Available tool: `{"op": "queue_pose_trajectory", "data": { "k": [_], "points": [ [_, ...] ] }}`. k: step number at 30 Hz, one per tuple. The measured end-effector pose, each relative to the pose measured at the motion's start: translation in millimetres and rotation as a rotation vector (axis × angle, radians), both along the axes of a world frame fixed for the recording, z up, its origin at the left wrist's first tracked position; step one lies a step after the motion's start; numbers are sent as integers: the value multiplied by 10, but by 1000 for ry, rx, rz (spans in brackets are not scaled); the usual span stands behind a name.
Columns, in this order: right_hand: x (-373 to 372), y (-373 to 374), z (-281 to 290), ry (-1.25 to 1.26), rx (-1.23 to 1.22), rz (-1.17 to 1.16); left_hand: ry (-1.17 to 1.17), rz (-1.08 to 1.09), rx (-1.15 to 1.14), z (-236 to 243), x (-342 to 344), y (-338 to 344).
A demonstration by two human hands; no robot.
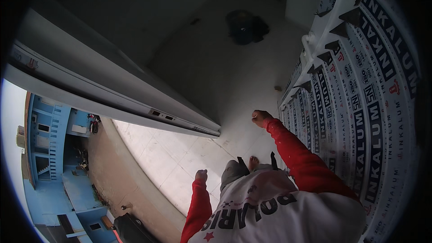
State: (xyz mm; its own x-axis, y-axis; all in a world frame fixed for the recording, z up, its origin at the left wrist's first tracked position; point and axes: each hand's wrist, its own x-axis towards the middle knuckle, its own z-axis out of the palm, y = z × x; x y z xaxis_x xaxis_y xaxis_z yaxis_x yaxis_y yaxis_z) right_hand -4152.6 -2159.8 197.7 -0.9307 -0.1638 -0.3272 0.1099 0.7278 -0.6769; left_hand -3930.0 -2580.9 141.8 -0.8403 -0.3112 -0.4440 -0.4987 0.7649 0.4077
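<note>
Head view | pale floor [234, 76], printed metal sheets [360, 108] right | left hand [201, 175], right hand [260, 117]: grip fisted, empty

white metal panel [360, 108] with dark blue printed lettering | stood upright, propped | at person's right, beside the pale floor

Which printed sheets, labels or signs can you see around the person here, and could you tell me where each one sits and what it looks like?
Printed metal sheets: stacked upright along the right, beside the right hand; white, with repeated dark blue lettering and small red marks.
Small labels: two dark rectangles on the long grey beam upper left.
Printed shirt: bottom centre; white, black lettering, red star.
Left hand: fisted, empty.
</note>
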Motion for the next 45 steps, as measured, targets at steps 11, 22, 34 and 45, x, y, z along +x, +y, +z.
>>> {"op": "queue_pose_trajectory", "data": {
  "k": [11,22,34,45],
  "points": [
    [-960,1543,-691,-511,406,180,-213,202,1085,-423,-3453,1138],
    [-2871,2137,-1224,-519,-233,-443,75,-541,922,746,-8160,2913],
    [-7310,4194,-564,-257,24,-530,-565,285,264,453,-9352,2162],
    [-10304,5930,71,-296,-171,-662,-571,529,206,48,-12306,3354]
  ]
}}
